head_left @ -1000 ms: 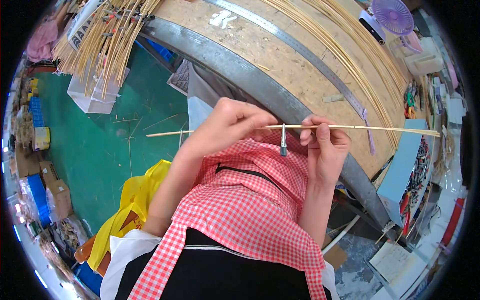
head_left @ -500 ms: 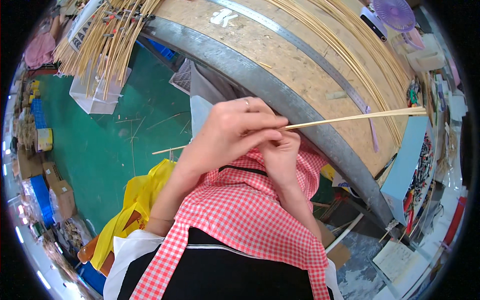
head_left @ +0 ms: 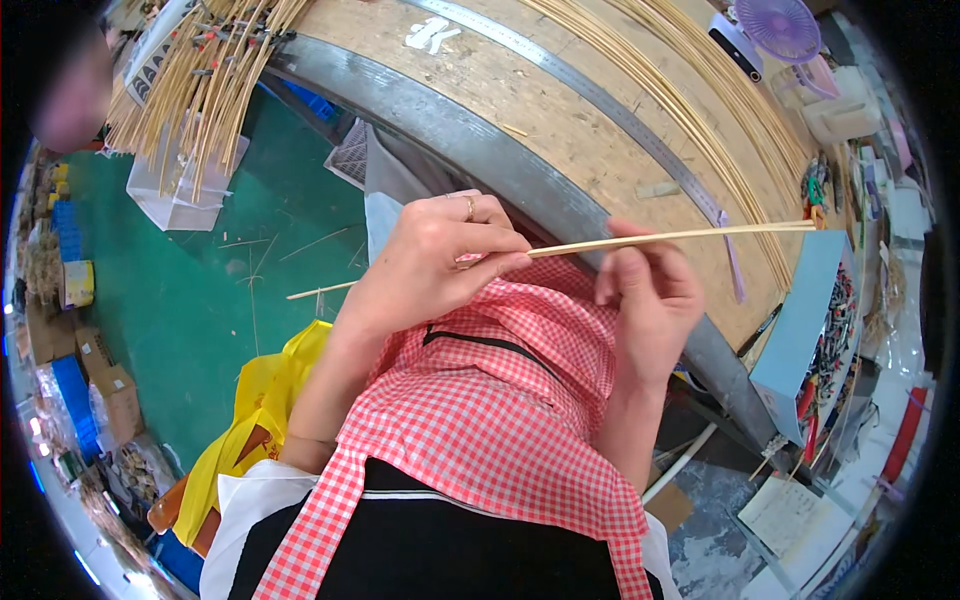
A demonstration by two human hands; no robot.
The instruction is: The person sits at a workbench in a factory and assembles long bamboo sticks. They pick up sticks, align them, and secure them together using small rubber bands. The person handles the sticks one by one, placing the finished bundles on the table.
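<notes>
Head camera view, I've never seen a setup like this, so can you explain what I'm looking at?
There's no machine here, just a person's two bare hands. The wide fisheye camera sits on the person's head and looks down, so straight edges seem bent. The left hand pinches a thin pale stick, perhaps several together. The right hand is beside it, fingers loosely curled; whether it touches, I can't tell. Below is a red checked apron. On the table lie a long ruler, more long sticks and a white scrap.
</notes>
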